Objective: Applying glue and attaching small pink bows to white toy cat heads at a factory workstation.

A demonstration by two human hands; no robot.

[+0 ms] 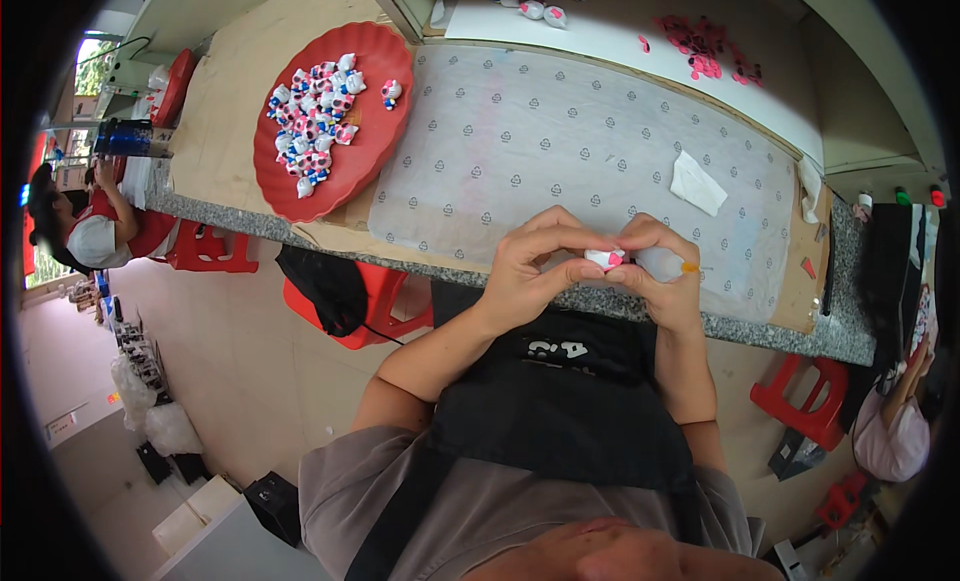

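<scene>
A white patterned sheet [500,131] spreads beyond the hands, with a red scalloped plate [350,173] of small figures [315,111] to their left and a white tissue [697,184] ahead on the right. The left hand [530,264] pinches narrowly, while the right hand [670,299] curls around a clear bottle [658,264] (orange tip outward). Between both hands' fingertips sits a small figurine [604,259], white with bright pink.

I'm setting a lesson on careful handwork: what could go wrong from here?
The small figure, pinched between the left hand and right hand, could slip free. The bottle, also in the right hand, might drip on the sheet if squeezed. The lone figure near the plate rim could be knocked off.
</scene>
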